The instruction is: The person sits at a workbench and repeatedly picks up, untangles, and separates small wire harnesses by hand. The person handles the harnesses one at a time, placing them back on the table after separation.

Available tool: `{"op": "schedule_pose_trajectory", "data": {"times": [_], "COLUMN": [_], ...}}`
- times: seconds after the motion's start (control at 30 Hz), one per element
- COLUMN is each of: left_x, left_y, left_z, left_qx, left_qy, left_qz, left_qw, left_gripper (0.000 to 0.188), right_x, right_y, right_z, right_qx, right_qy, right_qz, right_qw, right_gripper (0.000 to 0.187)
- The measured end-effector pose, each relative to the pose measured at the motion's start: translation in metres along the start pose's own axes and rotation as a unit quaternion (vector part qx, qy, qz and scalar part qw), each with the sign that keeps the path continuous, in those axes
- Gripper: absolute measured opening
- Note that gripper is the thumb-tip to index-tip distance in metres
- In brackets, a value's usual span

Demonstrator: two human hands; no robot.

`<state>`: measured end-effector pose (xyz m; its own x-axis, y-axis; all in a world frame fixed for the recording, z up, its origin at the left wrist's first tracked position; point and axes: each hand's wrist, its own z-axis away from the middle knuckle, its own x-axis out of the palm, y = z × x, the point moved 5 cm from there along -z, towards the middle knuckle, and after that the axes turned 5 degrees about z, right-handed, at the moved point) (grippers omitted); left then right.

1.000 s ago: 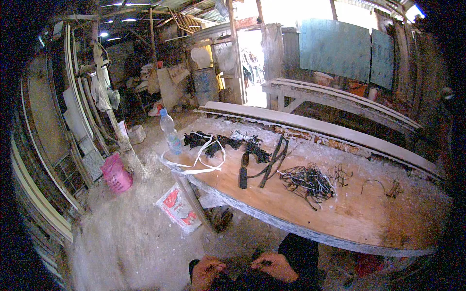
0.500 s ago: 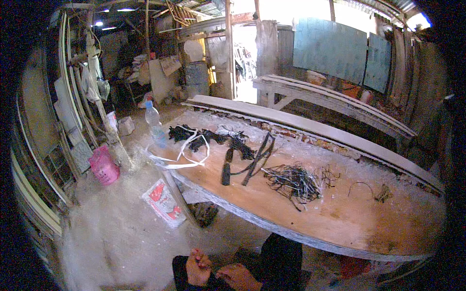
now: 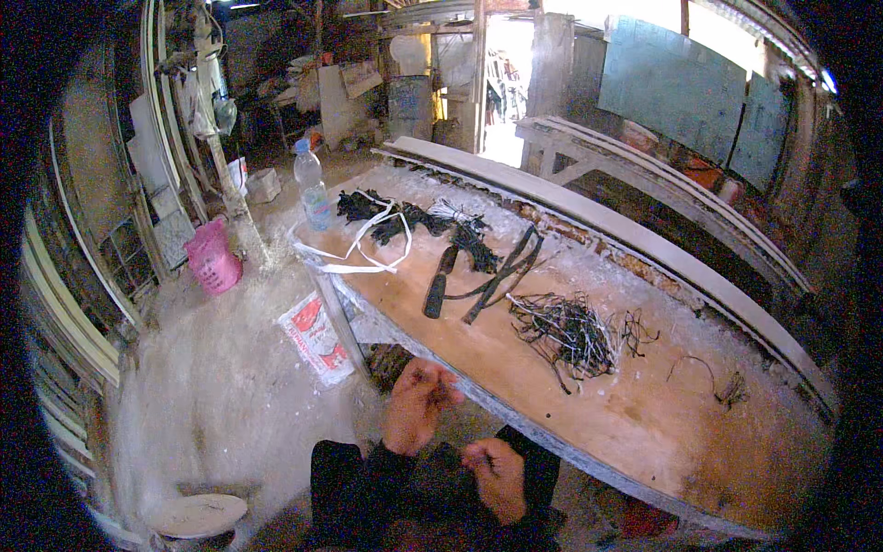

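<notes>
My left hand (image 3: 418,407) is raised close to the table's near edge, its fingers curled together. Lower and to the right, my right hand (image 3: 498,477) is closed too, thumb against the fingers. Whether either holds something small cannot be made out. Beyond them on the wooden table (image 3: 635,442) lies a tangled pile of black and white strands (image 3: 572,339). Left of that pile are a dark strap (image 3: 504,276) and a black handle-like piece (image 3: 441,287). Farther left are black strand bundles (image 3: 418,221) and a loose white band (image 3: 372,268).
A clear plastic bottle (image 3: 313,191) stands at the table's far left corner. A long pale board (image 3: 589,216) runs along the back edge. On the floor are a pink sack (image 3: 213,258), a red-and-white printed sheet (image 3: 318,339) and a round stool top (image 3: 200,515).
Both hands have risen from near my lap, moving apart; the left has come up near the table edge. The view has shifted, while the things on the table lie as before.
</notes>
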<state>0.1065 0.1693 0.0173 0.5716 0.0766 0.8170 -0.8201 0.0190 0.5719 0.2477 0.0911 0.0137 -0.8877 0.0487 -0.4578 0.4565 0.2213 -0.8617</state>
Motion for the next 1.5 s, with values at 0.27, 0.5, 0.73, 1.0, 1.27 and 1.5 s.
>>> {"op": "schedule_pose_trajectory", "data": {"times": [0.27,0.5,0.73,1.0,1.27,1.5], "left_x": [0.082,0.085,0.071,0.069,0.096,0.055], "left_y": [0.022,-0.016,-0.076,-0.088,-0.109,-0.119], "left_z": [-0.004,0.011,0.028,-0.008,-0.104,-0.103], "left_qx": [0.031,-0.1,-0.184,-0.216,-0.207,-0.166], "left_qy": [-0.191,-0.169,-0.172,-0.076,-0.117,-0.008], "left_qz": [-0.368,-0.092,0.027,0.083,0.237,0.232], "left_qw": [0.909,0.976,0.967,0.97,0.942,0.958], "left_gripper": [0.024,0.053,0.038,0.036,0.034,0.027], "right_x": [-0.08,-0.09,-0.075,-0.113,-0.253,-0.263], "right_y": [-0.009,0.0,0.0,0.007,0.086,0.134], "right_z": [-0.011,-0.007,-0.007,-0.023,-0.142,-0.157], "right_qx": [-0.048,-0.042,-0.105,-0.105,-0.007,-0.03], "right_qy": [0.085,0.128,0.106,-0.036,0.16,0.259], "right_qz": [-0.033,-0.049,-0.048,0.152,0.382,0.48], "right_qw": [0.995,0.99,0.988,0.982,0.91,0.838], "right_gripper": [0.013,0.012,0.01,0.013,0.017,0.026]}}
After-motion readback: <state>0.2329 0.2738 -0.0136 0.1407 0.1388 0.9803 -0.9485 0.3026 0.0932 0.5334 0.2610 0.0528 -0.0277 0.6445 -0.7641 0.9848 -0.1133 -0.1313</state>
